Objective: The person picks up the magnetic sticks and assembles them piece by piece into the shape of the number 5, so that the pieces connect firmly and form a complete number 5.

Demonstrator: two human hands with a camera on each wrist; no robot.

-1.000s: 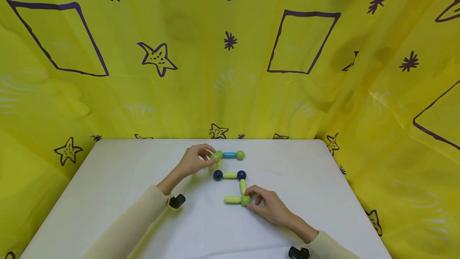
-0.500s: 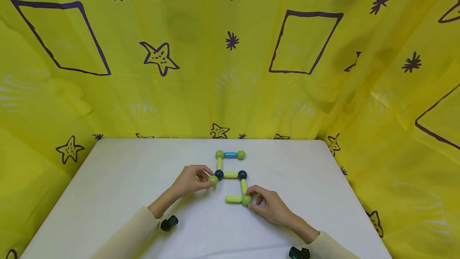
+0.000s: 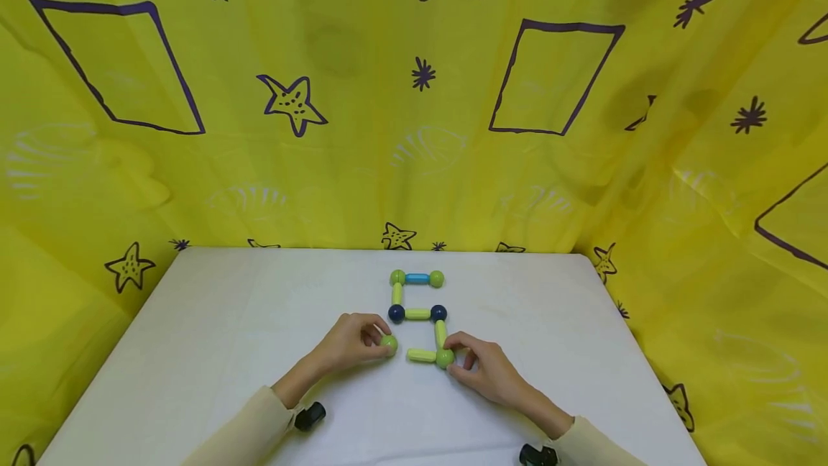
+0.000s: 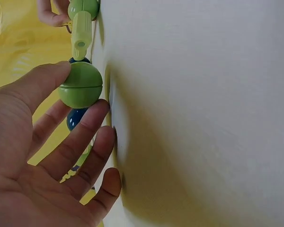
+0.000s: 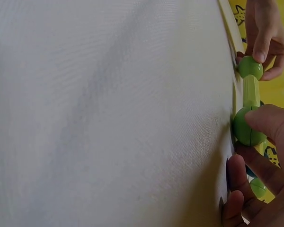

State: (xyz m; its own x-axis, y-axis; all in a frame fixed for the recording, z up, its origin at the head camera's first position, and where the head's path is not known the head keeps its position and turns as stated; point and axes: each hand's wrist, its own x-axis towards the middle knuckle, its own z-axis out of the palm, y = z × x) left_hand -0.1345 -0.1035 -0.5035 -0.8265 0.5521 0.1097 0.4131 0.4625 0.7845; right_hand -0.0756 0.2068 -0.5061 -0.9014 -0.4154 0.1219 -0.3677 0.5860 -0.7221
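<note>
My left hand (image 3: 352,341) pinches a loose green ball (image 3: 389,344) between thumb and fingers, a short gap left of the free end of a light green rod (image 3: 422,355). The left wrist view shows this ball (image 4: 80,92) close up, with a seam round it. My right hand (image 3: 486,369) pinches the green ball (image 3: 444,359) at the rod's other end. From there a chain of rods and balls zigzags away: an upright light green rod (image 3: 440,334), a dark blue ball (image 3: 438,313), a crosswise rod (image 3: 417,314) and another dark blue ball (image 3: 397,313).
Farther back, a light green rod (image 3: 397,294) leads to a green ball (image 3: 397,277), a blue rod (image 3: 417,279) and an end green ball (image 3: 436,279). All lie on a white table (image 3: 259,293). Yellow patterned curtain (image 3: 362,164) surrounds its back and sides.
My left hand has carried its green ball from beside the chain's far corner toward me, past the dark blue ball, to near the rod's free end. My right hand has stayed in place.
</note>
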